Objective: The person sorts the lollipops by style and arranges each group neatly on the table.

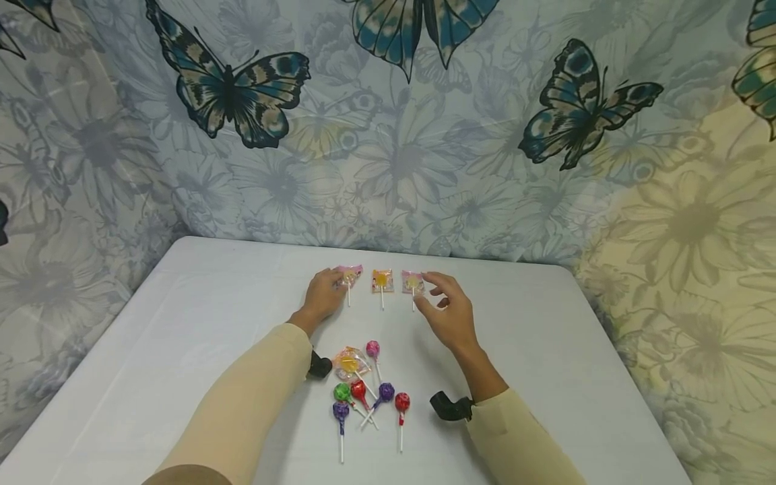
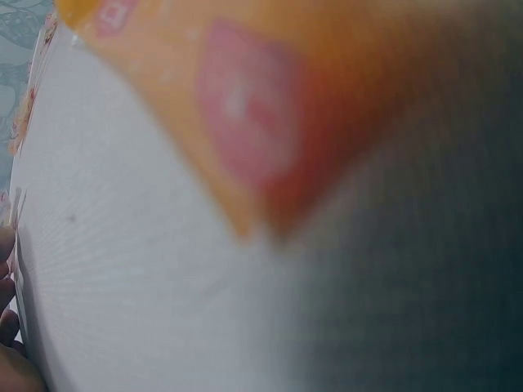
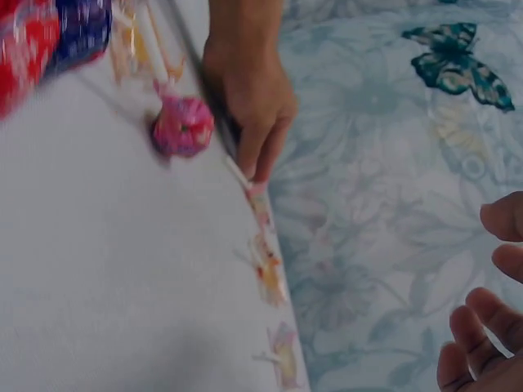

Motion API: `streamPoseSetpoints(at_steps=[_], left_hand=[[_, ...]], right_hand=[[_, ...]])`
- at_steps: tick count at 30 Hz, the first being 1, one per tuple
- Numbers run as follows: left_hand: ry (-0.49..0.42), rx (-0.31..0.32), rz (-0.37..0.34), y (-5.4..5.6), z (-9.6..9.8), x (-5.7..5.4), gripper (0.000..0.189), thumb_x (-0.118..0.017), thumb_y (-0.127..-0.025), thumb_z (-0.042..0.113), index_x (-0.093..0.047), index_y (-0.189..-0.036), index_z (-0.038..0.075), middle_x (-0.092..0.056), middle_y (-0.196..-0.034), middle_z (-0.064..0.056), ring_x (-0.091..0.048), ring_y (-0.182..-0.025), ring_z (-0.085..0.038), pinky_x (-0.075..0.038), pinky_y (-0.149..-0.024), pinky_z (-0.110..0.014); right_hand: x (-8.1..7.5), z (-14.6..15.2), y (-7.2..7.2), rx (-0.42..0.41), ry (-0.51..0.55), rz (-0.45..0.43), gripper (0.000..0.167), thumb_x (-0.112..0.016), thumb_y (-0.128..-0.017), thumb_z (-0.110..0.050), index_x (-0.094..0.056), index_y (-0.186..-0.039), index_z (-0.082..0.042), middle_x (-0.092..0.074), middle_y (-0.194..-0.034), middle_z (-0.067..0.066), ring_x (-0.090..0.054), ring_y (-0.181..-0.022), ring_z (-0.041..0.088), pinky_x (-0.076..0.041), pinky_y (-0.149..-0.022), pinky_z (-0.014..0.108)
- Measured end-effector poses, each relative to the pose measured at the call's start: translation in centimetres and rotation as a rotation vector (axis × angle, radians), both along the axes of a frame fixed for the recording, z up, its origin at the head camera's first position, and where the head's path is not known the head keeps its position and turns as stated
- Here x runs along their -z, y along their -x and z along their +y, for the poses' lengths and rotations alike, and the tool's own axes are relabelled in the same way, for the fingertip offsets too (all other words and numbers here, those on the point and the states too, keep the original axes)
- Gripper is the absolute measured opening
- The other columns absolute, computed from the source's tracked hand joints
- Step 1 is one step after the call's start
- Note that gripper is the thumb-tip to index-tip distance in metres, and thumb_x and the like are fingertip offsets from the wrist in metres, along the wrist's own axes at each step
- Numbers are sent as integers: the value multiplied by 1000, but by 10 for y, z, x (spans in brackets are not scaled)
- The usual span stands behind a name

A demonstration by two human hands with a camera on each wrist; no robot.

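Left hand [image 1: 324,294]: your fingers touch a pink-wrapped lollipop [image 1: 350,275]; grip unclear.
Right hand [image 1: 451,318]: your fingers spread, holding nothing.

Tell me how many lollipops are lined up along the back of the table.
3. The left lollipop is at the left hand, the orange lollipop in the middle, the right lollipop beside the right hand. The left hand could hide another.

Orange wrapper [image 2: 249,106] blurred, cut off

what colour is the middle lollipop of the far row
The middle lollipop is orange-yellow, clearest in the head view.
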State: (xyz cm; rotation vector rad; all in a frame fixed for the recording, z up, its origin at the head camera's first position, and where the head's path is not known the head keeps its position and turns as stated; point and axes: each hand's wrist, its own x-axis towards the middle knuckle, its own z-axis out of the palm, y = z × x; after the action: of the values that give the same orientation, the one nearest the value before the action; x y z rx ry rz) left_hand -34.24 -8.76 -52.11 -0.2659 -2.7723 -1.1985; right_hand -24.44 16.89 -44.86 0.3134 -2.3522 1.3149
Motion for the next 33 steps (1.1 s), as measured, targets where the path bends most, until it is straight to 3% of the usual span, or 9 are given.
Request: streamPoseSetpoints(at_steps=[10, 20, 25, 33], left_hand=[[26, 11, -19, 1, -2, -1, 40, -58, -93, 10, -56, -128, -8, -49, -139, -20, -34, -134, -38, -22, -111, -46], [37, -8, -12, 4, -4, -1, 39, -58, -93, 12, -58, -127, -7, -50, -138, -20, -35, -134, -37, -22, -111, -45], [36, -10, 6, 4, -3, -1, 38, -59, -92, 11, -58, -126, -8, -51, -137, -20, -35, -133, -39, -23, -110, -47], [20, 16, -38, 1, 2, 0, 40, -56, -95, 12, -55, -130, -8, -47, -140, -21, -33, -135, -39, -22, -110, -48]], right_hand=[[-3, -24, -28, -90, 41, 73, 40, -74, -84, -13, -65, -123, -14, -60, -122, -2, -55, -97, 19, -47, -74, 43], [14, -54, -28, -349, -21, 85, 38, -75, -84, -16, -66, -121, -14, -61, -121, -2, -57, -100, 22, -47, -75, 50], [25, -64, -22, -458, -108, 44, 36, -75, -83, -15, -68, -118, -13, -62, -119, -2, -55, -106, 19, -47, -86, 45], [42, -70, -25, -488, -265, -109, 39, -74, -84, -20, -67, -121, -10, -62, -121, -4, -50, -107, 16, -43, -92, 41]])
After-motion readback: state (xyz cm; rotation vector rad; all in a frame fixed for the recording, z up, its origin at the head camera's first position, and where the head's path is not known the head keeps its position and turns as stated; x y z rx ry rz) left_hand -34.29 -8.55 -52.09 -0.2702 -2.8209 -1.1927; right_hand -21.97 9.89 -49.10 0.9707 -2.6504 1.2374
